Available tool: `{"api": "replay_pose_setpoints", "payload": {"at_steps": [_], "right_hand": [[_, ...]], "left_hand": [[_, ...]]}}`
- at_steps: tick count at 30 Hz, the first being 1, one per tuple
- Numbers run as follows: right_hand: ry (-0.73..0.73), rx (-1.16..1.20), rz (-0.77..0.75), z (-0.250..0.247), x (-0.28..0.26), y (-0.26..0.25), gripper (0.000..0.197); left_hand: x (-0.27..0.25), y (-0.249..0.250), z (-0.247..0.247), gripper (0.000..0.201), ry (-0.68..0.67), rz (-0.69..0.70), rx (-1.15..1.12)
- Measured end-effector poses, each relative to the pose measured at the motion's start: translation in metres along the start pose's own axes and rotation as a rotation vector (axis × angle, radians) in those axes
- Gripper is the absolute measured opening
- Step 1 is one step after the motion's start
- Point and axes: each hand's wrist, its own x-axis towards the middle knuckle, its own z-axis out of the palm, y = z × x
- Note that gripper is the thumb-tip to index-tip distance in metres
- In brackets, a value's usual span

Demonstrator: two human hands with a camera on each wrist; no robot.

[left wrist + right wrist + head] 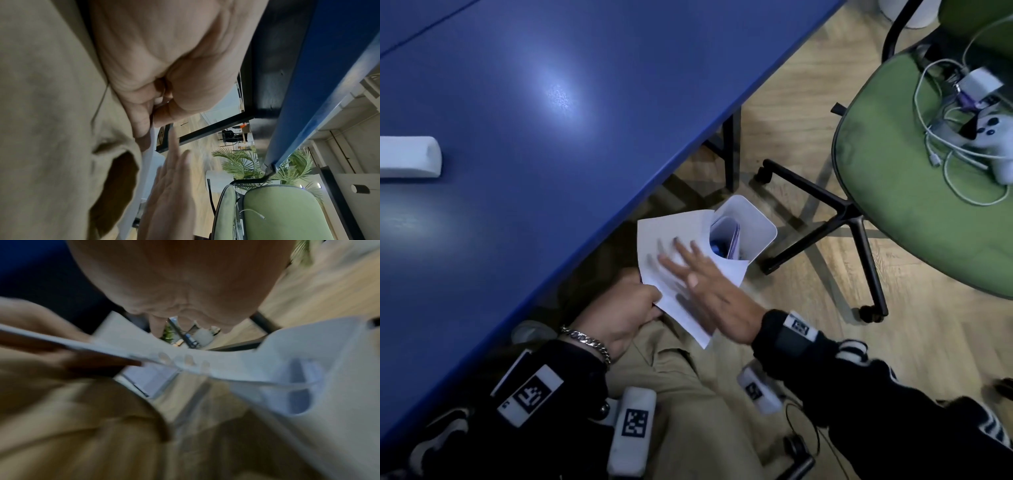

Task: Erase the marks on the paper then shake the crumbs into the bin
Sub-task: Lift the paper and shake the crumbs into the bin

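Note:
A white sheet of paper (pixel 674 236) is held tilted beside the blue table, its far corner over the rim of a white bin (pixel 760 226) on the floor. My left hand (pixel 633 308) grips the paper's near left edge, thumb and fingers pinching it; the left wrist view shows that pinch on the paper (pixel 151 146). My right hand (pixel 698 277) lies flat on the sheet with straight spread fingers, blurred by motion. The right wrist view is blurred: paper (pixel 205 358) edge-on, bin (pixel 329 369) to the right.
The blue table (pixel 534 120) carries a white eraser-like block (pixel 410 156) at its left. A green office chair (pixel 914 192) with cables and a white controller stands right of the bin. Its black wheeled base (pixel 835 212) sits behind the bin. My tan trousers (pixel 688 394) lie below.

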Motion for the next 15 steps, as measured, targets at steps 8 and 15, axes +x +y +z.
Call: {"api": "replay_pose_setpoints", "payload": {"at_steps": [8,15], "right_hand": [[0.105,-0.095,0.279,0.010,-0.004,0.024,0.048],[0.069,-0.281,0.313,0.017,-0.008,0.018,0.050]], "left_hand": [[0.007,0.000,-0.009,0.034,0.041,-0.108,-0.101],[0.000,0.003,-0.008,0.030,0.038,-0.151,-0.183]]}}
